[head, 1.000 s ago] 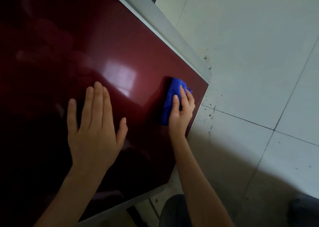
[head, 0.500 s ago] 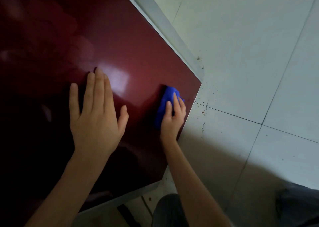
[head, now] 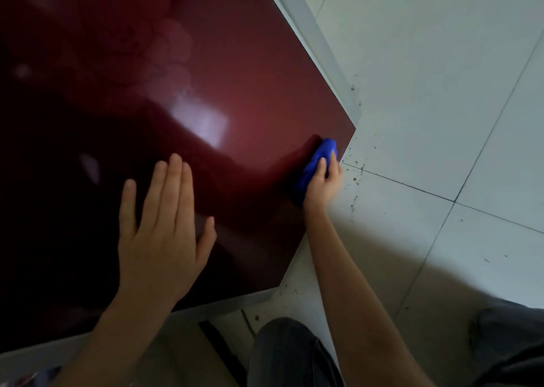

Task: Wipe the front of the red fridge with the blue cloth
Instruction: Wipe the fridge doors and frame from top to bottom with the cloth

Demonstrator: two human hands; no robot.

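At fridge front (head: 235, 86) corner: right hand (head: 323, 180) grips bunched blue cloth (head: 316, 163); soft, light, likely best palmed. Left hand (head: 164, 233) flat, fingers straight.

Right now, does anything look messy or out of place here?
Yes: dark specks are scattered on the floor beside the fridge corner, near the cloth. They look like dirt or crumbs. Nothing else stands out.

No text seems readable on the red fridge (head: 250, 72).

Fridge (head: 235, 77) glossy dark red; cloth (head: 315, 166) blue; floor (head: 441, 77) pale grey.
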